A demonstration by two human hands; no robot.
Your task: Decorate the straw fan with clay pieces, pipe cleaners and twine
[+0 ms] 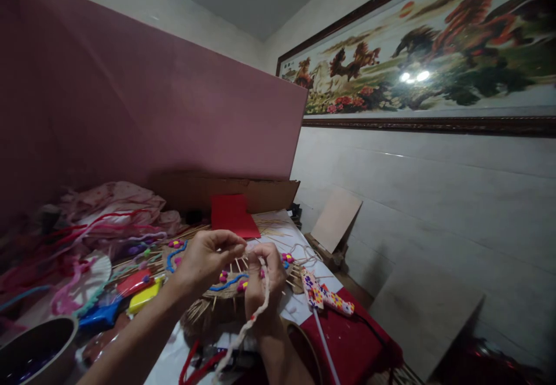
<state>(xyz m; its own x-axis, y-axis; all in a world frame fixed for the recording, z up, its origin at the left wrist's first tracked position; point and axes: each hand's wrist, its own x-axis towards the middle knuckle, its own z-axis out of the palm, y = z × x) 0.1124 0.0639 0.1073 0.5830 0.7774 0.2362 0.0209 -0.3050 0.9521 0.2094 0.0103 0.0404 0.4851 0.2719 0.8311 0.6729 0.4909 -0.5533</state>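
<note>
My left hand (211, 260) and my right hand (266, 275) meet above the middle of the table, fingertips pinched close together. A white braided cord (259, 310) runs from my right hand's fingers over its back and down past the wrist. What my left fingertips pinch is too small to make out. Beneath both hands lies a craft piece of thin sticks and brown twine (219, 304), partly hidden by them. It bears a wavy blue strip (230, 283) and pink flowers with yellow centres (242, 285).
A flower-patterned glue gun (324, 293) lies at right on dark red cloth (360, 338). Clay packets, blue (99, 314) and yellow (145, 297), lie left beside a dark pot (65, 338). Red paper (234, 216) is behind; red cord (189, 365) is in front.
</note>
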